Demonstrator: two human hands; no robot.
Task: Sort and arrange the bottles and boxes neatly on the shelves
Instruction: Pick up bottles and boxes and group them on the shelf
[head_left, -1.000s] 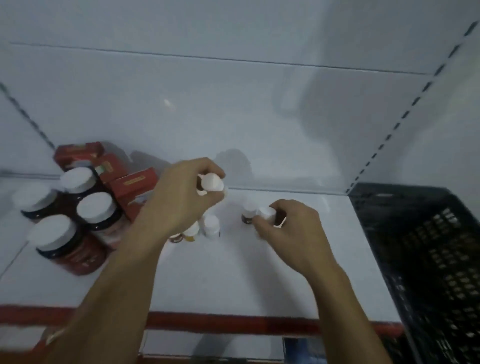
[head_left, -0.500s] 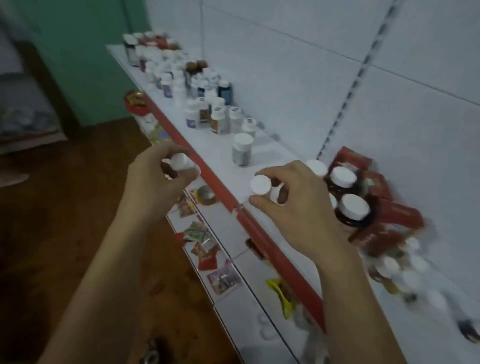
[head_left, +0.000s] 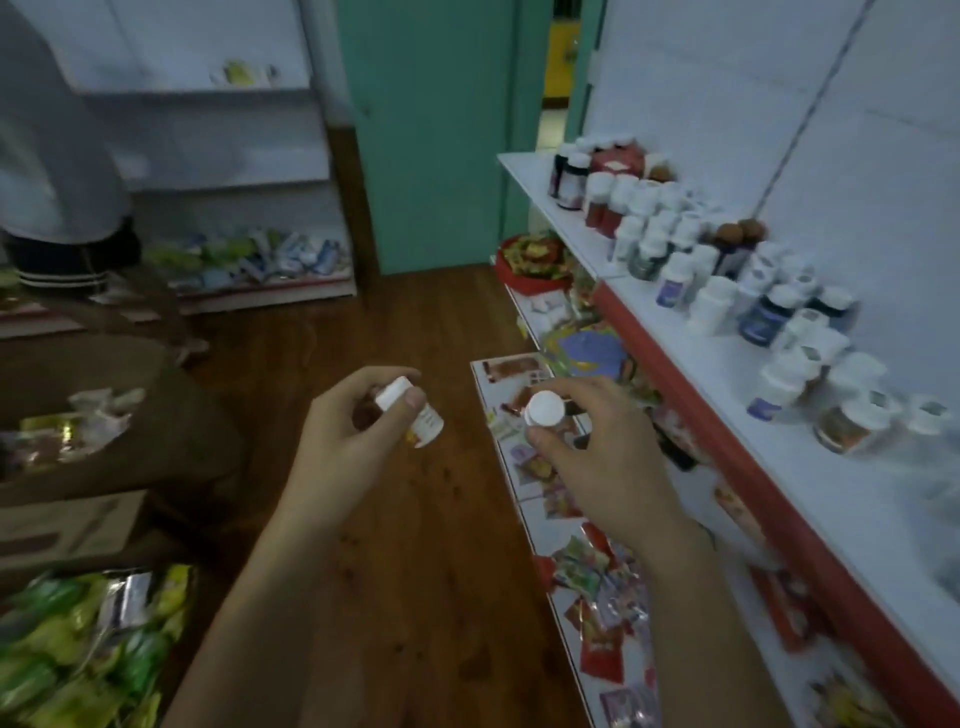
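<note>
Left grip (head_left: 358, 431) is closed round a small white-capped bottle (head_left: 425, 423): thumb across the neck just under the cap, fingers curled behind it. The bottle sits tilted, cap up and to the left, label end poking out to the right, held in the air over the wooden floor (head_left: 415, 561). Right grip (head_left: 597, 447) grasps a second bottle (head_left: 544, 408) w/ thumb below and fingertips round the far side. Its white cap faces up at the camera and the body is mostly hidden. That one hangs above the lower shelf (head_left: 540, 525), in front of the red-edged upper shelf (head_left: 727, 364) and clear of it.

Head view, rest of the room: the upper shelf runs along the right wall and carries a crowd of bottles (head_left: 675, 228), mostly white-capped, a few dark. They're packed tight at the far end, looser near the front. The lower shelf is strewn w/ coloured sachets (head_left: 597, 577), and a red bowl of sweets (head_left: 532, 257) stands at its far end. A green door (head_left: 431, 130) is at the back. Another person (head_left: 52, 156) stands far left by more shelving (head_left: 249, 260). Green packets (head_left: 78, 649) are piled bottom left. Labels are too blurred to read.
</note>
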